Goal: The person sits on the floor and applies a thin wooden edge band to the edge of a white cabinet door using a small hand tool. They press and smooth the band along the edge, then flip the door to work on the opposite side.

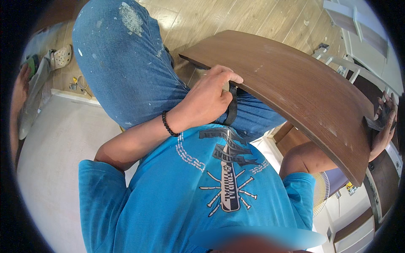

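Note:
A long dark brown wooden board (291, 84) with a curved outline and pale dusty marks lies slantwise across my lap. My left hand (211, 95) is closed on its near edge, the index finger lying on top and the other fingers curled below. At the board's far right end is my right hand (384, 126), its fingers bent round a dark grey sheet (383, 118) that looks like sandpaper. That sheet presses against the end of the board, and part of it is hidden by the hand.
Wood-look planks cover the floor (270, 21). A pale clog (62, 57) and small loose items (79, 83) lie at the left, by a white surface (55, 139). White frames (341, 63) stand beyond the board, and a fan (321, 192) is at lower right.

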### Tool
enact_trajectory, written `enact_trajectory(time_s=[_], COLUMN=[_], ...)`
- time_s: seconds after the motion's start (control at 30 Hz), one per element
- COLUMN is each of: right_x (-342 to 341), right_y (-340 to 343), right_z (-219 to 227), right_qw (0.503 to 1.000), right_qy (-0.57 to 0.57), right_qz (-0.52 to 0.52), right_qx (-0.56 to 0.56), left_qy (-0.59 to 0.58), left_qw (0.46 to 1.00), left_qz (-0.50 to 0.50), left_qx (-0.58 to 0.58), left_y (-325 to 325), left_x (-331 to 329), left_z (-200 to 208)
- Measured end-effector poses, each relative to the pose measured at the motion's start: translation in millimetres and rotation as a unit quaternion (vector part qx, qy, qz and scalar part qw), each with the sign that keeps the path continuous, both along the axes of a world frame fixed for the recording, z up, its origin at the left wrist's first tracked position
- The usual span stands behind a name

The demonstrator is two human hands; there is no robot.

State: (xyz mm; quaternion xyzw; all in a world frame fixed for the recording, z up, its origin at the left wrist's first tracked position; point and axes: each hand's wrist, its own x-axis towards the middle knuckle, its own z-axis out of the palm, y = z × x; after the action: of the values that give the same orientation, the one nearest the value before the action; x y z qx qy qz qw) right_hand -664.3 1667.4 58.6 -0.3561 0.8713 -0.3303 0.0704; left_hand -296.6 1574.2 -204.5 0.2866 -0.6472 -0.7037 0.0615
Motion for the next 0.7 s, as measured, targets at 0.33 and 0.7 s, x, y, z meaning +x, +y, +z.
enact_trajectory(time_s=[0.33,0.7], right_x=[1,6], right_y=[-4,-7], right_z=[2,-1], right_qw=[1.000,0.999], right_qy=[0.023,0.035], right_qz=[-0.003,-0.008], right_qx=[0.017,0.005], left_qy=[-0.023,-0.009], left_qw=[1.000,0.993], left_qz=[-0.001,-0.022], left_qx=[-0.014,-0.112], left_y=[1,2], left_x=[2,3], left_z=[0,6])
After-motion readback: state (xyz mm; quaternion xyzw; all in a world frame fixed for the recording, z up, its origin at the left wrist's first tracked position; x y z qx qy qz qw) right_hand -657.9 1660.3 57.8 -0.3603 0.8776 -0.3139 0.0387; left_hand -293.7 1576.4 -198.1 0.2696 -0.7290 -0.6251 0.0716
